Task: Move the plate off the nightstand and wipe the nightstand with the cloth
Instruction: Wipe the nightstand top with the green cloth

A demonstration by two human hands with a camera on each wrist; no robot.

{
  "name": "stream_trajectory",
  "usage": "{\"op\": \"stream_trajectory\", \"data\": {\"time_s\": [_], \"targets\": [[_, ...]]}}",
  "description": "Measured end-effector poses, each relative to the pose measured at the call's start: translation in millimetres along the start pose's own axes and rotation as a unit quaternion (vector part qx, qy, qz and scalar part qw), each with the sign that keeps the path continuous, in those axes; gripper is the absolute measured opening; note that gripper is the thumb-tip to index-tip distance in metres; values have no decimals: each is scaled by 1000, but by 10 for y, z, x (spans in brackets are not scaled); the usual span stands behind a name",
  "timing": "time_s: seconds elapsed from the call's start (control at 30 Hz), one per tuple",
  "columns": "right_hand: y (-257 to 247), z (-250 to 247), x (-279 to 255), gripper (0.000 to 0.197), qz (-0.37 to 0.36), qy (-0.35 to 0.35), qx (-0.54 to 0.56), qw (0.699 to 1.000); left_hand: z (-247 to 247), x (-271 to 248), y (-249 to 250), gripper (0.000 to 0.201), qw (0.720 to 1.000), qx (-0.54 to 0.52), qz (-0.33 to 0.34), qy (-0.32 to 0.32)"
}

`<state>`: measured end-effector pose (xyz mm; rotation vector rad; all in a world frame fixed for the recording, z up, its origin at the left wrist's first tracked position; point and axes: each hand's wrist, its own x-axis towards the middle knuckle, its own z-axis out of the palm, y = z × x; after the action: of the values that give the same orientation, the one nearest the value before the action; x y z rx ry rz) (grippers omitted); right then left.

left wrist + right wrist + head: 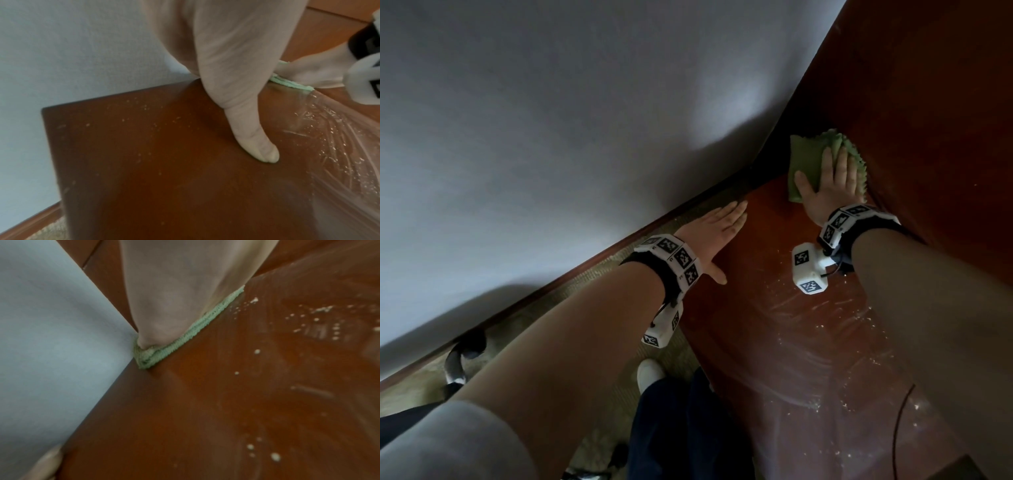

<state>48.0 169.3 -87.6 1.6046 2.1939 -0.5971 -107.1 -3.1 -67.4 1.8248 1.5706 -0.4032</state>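
Observation:
The reddish-brown nightstand top (774,308) (164,162) (205,402) carries white crumbs and wipe streaks. A green cloth (804,161) (185,339) (287,82) lies at its far corner by the wall. My right hand (828,181) presses flat on the cloth with straight fingers. My left hand (719,229) rests flat on the nightstand's left edge, its thumb (259,146) spread on the wood. No plate shows in any view.
A pale wall (551,120) runs along the nightstand's left and far side. A dark wooden panel (935,120) rises on the right. Carpet (534,325), a white shoe (650,373) and dark trousers (681,428) are below. A thin cable (897,421) crosses the near right.

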Motion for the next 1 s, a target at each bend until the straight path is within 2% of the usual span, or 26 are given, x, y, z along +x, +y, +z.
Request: {"op": "stream_trajectory", "data": {"time_s": [0.5,0.77,1.0], "targets": [[263,213,-371,74,60,15,53,997,164,7,-54,113,998,-37,13,56],[174,381,-608,74,82,11,70,994,380,-126,-81,100,995,-25,23,96],[31,538,-868,73,82,-2,59,995,510,-282,-154,94,994,-32,29,102]]}}
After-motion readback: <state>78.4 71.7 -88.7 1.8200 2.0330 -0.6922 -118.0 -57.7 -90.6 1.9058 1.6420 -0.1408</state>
